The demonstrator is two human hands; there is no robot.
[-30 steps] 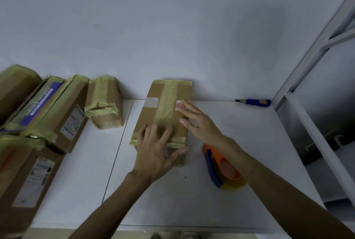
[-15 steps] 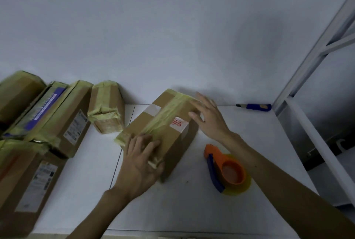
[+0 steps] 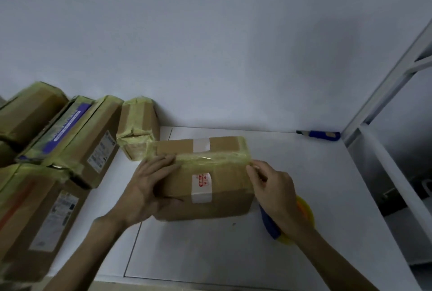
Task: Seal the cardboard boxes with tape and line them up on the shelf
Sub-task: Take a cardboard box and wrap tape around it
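Two hands on one cardboard box (image 3: 210,187), which lies crosswise on the white shelf board (image 3: 315,173), just in front of the small taped box (image 3: 138,131).

- Left hand (image 3: 145,187) grips the left end, fingers over the top edge, thumb on the near face.
- Right hand (image 3: 273,192) curls round the right end, fingertips at the end of the yellowish tape strip (image 3: 210,158). Pinching or pressing the tape: cannot tell.

Judgement: the seal is being finished at the corner.

- Brace with the left hand so the box does not slide.
- Rub the tape end flat down the end face.
- Smooth the wrinkles along the strip.
- Mind the tape dispenser (image 3: 306,211) under the right wrist.
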